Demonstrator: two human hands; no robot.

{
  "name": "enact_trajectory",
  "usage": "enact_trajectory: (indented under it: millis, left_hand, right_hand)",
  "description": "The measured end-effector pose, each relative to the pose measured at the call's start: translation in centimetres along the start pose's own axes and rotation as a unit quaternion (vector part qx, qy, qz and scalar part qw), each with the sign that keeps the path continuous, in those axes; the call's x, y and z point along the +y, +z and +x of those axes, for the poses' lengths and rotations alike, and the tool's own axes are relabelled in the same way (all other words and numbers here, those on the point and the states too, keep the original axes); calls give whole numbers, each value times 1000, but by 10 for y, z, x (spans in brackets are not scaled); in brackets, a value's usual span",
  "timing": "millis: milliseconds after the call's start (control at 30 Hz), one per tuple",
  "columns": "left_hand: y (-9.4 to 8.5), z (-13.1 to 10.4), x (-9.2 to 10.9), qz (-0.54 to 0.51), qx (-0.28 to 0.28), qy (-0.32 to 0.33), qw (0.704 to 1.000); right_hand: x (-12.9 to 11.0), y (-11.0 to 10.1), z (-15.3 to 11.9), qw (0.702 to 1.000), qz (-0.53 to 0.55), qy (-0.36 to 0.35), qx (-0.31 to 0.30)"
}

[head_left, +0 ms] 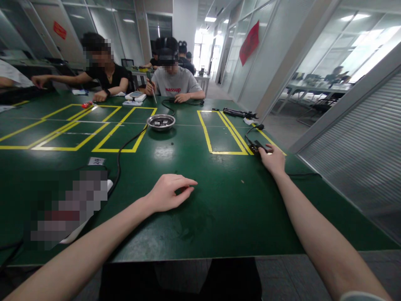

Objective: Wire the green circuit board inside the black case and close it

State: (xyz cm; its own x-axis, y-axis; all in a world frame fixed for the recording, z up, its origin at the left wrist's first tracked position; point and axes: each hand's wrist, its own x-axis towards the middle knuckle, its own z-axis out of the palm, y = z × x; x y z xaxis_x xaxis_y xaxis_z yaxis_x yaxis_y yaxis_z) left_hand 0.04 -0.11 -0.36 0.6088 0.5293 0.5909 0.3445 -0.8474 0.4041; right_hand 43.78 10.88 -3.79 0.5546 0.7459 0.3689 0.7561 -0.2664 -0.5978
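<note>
In the head view, taking clock hours from its middle, our left hand (172,190) hovers or rests at half past seven; we cannot tell which. Its thumb and fingertips stand slightly apart, and we see nothing in it. At three o'clock our right hand (273,160) is on a small black device (255,148), thumb and fingers touching its near end; whether they grip it, we cannot tell. The device lies on the green desk (219,217), by yellow tape (239,143).

At ten o'clock we see a metal bowl (161,128) with small metal pieces (161,123) in it. A black tripod (238,113) lies at two o'clock. At eight o'clock sits a white-edged thing (87,198), blurred over, beside a dark cable (118,161). Across the desk at eleven o'clock, a person (175,79) holds a slim tool (154,96) upright.
</note>
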Motion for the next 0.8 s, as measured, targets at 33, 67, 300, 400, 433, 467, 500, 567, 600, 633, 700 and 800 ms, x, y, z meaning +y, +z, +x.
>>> enact_trajectory:
  millis: [33, 67, 300, 400, 433, 467, 500, 567, 600, 633, 700, 800]
  left_hand:
    - [0, 0, 0, -1, -1, -1, 1000]
    - [0, 0, 0, -2, -3, -4, 1000]
    - [0, 0, 1, -5, -11, -6, 1000]
    - [0, 1, 1, -9, -9, -5, 1000]
    - [0, 1, 1, -10, -11, -7, 1000]
    - [0, 1, 1, -10, -12, -9, 1000]
    - [0, 1, 1, -10, -13, -11, 1000]
    - [0, 0, 1, -9, -15, -12, 1000]
    - [0, 0, 1, -10, -16, -12, 1000]
    - [0, 0, 0, -11, -18, -12, 1000]
    - [0, 0, 0, -14, -19, -11, 1000]
    - [-1, 1, 0, -16, -18, -9, 1000]
  right_hand:
    - [0, 0, 0, 1000, 5, 5, 6]
    - [1, 0, 1, 1000, 9, 10, 10]
    - [0, -3, -2, 999, 20, 23, 32]
    - [-3, -4, -5, 999, 7, -3, 41]
    - [-5, -4, -6, 999, 0, -18, 40]
    - [-6, -4, -6, 999, -5, -31, 35]
    - [-7, -4, -6, 999, -7, -40, 30]
    - [-8, -5, -5, 999, -4, -41, 25]
    - [-8, -5, -5, 999, -2, -35, 28]
    - [-8, -6, -4, 999, 1, -29, 36]
    - [-5, -6, -2, 998, 1, -15, 60]
    - [0, -7, -1, 997, -19, -22, 69]
